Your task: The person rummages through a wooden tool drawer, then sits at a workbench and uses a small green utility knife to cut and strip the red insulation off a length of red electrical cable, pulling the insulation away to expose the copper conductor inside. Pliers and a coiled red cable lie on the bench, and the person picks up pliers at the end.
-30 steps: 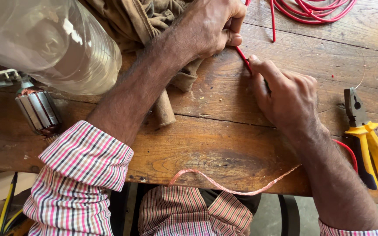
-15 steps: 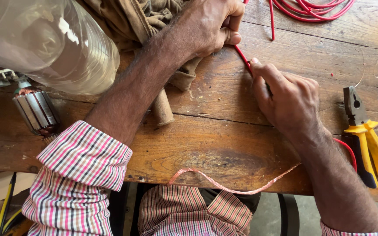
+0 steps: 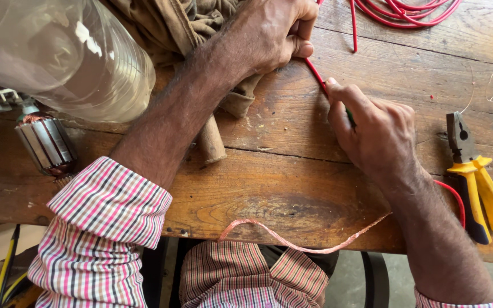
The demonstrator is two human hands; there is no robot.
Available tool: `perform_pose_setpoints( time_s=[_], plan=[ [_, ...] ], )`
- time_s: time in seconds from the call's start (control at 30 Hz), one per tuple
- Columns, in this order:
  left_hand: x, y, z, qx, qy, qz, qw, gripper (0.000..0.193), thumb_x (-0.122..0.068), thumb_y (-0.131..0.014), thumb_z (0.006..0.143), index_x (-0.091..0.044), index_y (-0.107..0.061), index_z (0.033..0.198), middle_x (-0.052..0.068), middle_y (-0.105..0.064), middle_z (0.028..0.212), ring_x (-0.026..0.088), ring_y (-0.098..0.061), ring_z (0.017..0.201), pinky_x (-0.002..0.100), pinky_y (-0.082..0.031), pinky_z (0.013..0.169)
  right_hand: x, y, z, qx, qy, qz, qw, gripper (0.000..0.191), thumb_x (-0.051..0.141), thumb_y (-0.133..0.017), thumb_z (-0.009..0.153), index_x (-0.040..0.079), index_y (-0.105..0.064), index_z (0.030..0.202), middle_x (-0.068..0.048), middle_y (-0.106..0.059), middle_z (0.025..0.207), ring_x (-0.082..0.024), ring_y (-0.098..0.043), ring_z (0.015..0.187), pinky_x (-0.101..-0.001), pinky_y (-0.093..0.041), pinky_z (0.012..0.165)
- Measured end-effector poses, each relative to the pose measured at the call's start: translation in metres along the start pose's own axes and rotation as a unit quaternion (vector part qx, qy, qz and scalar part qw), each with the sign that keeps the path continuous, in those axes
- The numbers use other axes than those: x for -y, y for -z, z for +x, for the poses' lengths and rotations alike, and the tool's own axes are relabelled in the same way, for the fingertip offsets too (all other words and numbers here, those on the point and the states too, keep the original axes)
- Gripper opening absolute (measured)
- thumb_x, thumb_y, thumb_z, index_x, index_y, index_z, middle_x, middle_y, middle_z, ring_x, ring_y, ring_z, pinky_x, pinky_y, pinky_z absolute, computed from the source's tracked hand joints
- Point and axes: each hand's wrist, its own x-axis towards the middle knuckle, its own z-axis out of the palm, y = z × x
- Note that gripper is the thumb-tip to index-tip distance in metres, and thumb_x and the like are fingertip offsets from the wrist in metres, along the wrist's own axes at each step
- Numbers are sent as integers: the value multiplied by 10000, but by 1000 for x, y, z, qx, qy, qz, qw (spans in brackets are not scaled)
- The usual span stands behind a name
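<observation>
A thin red wire runs taut across the wooden workbench between my two hands. My left hand is closed around the wire's far part, near a brown cloth. My right hand pinches the wire's nearer part against the bench, and something dark green shows under its fingers. The red wire goes on under my right wrist to the right. A bare stranded copper length hangs in a loop off the bench's front edge.
Yellow-handled pliers lie at the right. A coil of red wire sits at the top. A clear plastic container and a motor armature stand at the left. A wooden handle pokes out below my left forearm.
Both hands keep their grip on the red wire. My right hand has crept slightly along it; nothing else has moved.
</observation>
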Motion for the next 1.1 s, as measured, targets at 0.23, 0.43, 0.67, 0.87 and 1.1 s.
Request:
perform_pose_setpoints(
  time_s=[0.23,0.43,0.67,0.87,1.1],
  plan=[
    [-3,1,-1,-5,2,2,1000,283,-225,-904,838,-73,-669,794,21,-705,721,121,-682,663,316,-555,537,2,2,-1,-13,9,5,1000,113,109,-668,1057,85,-693,1164,-136,-750,882,-263,-736,708,-406,-568,644],
    [-6,3,-1,0,9,9,1000,292,-233,-904,834,-71,-666,784,21,-704,709,117,-679,655,313,-551,530,5,4,-4,4,-25,3,1000,102,114,-690,1034,90,-704,1132,-140,-732,806,-266,-718,651,-417,-552,616],
    [-4,0,-1,-1,14,3,1000,225,-157,-871,852,-72,-667,808,20,-717,722,95,-698,652,279,-555,495,2,4,-11,-6,-5,-7,1000,95,111,-688,1046,90,-694,1138,-137,-730,832,-258,-726,697,-398,-560,638],
    [-3,1,-2,3,7,-6,1000,219,-139,-866,863,-65,-665,818,16,-703,710,96,-679,636,288,-536,489,1,4,-14,14,2,-51,999,205,83,-697,1024,89,-729,1227,-126,-715,740,-248,-699,607,-406,-541,579],
    [-4,3,-4,11,13,6,1000,242,-191,-894,876,-73,-690,820,19,-679,696,127,-635,623,321,-512,504,-5,8,-19,-9,53,-39,998,303,64,-691,1004,66,-689,1307,-126,-751,909,-250,-725,733,-399,-568,650]
  ],
)
